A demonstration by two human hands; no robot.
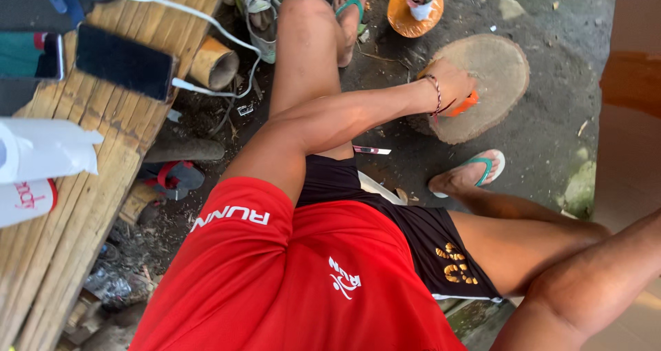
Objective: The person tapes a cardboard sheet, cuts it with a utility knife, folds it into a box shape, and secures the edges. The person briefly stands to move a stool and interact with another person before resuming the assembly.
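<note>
From the head camera we see our left hand [451, 82] stretched out over the near left edge of a round wood slab [482, 82] that lies on the dirt ground; the hand is clenched around a small orange object [467, 104], only a bit of which shows below the palm, so we cannot tell what kind of thing it is. A braided cord bracelet [436, 93] sits on that wrist. Our right forearm enters at the lower right corner, but the right hand itself is out of view, so we cannot say whether it holds anything. We judge the step in hand to be gripping the orange object on the slab, and the next move calls for a firm grasp and a steady wrist. To the left, a bamboo bench [103, 158] carries a dark phone [124, 62] near its far edge, with a white cable [206, 20] plugged in.
</note>
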